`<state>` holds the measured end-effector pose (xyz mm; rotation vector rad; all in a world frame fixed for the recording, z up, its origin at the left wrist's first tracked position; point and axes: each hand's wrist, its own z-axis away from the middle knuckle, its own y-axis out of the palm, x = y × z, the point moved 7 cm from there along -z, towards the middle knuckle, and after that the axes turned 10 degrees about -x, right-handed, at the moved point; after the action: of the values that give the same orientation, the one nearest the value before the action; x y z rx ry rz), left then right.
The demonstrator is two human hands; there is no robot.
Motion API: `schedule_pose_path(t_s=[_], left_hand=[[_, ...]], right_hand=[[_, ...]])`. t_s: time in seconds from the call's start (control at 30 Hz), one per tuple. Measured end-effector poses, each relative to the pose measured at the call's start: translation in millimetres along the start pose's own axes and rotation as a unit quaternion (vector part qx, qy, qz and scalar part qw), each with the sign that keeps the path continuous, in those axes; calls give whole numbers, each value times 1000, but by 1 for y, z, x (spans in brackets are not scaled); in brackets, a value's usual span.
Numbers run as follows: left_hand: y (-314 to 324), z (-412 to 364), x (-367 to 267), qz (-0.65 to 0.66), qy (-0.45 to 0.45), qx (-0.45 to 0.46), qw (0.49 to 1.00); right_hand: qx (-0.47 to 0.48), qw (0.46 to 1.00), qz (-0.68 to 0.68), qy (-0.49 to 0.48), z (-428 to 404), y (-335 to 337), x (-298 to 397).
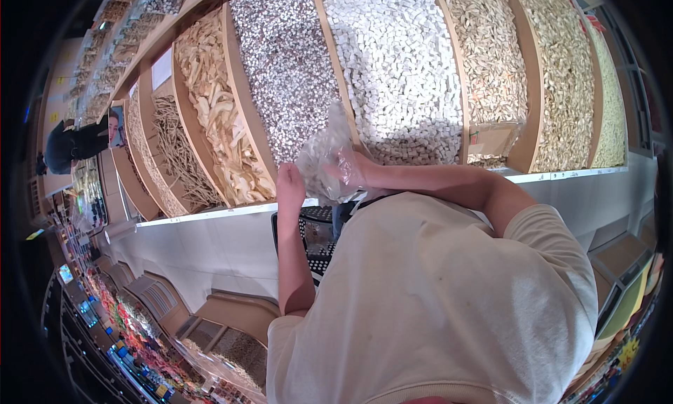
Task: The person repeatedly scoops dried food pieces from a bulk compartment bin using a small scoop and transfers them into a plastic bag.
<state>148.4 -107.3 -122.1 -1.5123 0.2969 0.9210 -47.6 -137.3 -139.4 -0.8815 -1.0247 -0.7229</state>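
A crinkled clear plastic bag with pale pieces in it hangs over the front edge of a sloping wooden display. My left hand is closed in a fist at the bag's left side, pinching its edge. On the other side my right hand grips the bag; plastic covers its fingers, so their exact hold is partly hidden. Just beyond the bag lie a bin of small white-and-purplish dried pieces and a bin of white cubes, parted by a thin wooden divider.
Dried pale slices and brown root sticks fill bins leftward. Beige dried flakes lie rightward, with a cardboard piece in front. Below my arms is a black perforated basket holding a bagged item. A person in dark clothes stands far left.
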Motion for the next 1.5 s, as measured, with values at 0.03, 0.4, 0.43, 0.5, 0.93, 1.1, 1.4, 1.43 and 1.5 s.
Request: schedule_pose_path(t_s=[0.03,0.4,0.43,0.5,0.93,1.1,1.4,1.43,1.5], left_hand=[[3,-2,4,14,-4,11,1000],[6,4,-2,15,-43,14,999],[5,6,-8,23,-40,3,999],[7,9,-13,57,-38,1,998],[-1,28,-53,44,-29,-41,998],[8,23,-13,123,-58,-70,988],[12,18,0,308,-143,-92,936],[12,18,2,322,-147,-86,931],[13,17,7,333,-158,-78,926]], right_hand=[[5,1000,-2,8,1,-1,2],[-8,1000,13,10,2,-1,3],[-12,1000,3,14,3,-2,4],[13,1000,10,19,1,5,0],[79,951,-275,120,3,36,-27],[78,955,-251,137,21,-14,43],[32,944,-315,96,18,-20,10],[33,955,-292,42,14,-21,13],[3,959,-280,37,14,-22,10]])
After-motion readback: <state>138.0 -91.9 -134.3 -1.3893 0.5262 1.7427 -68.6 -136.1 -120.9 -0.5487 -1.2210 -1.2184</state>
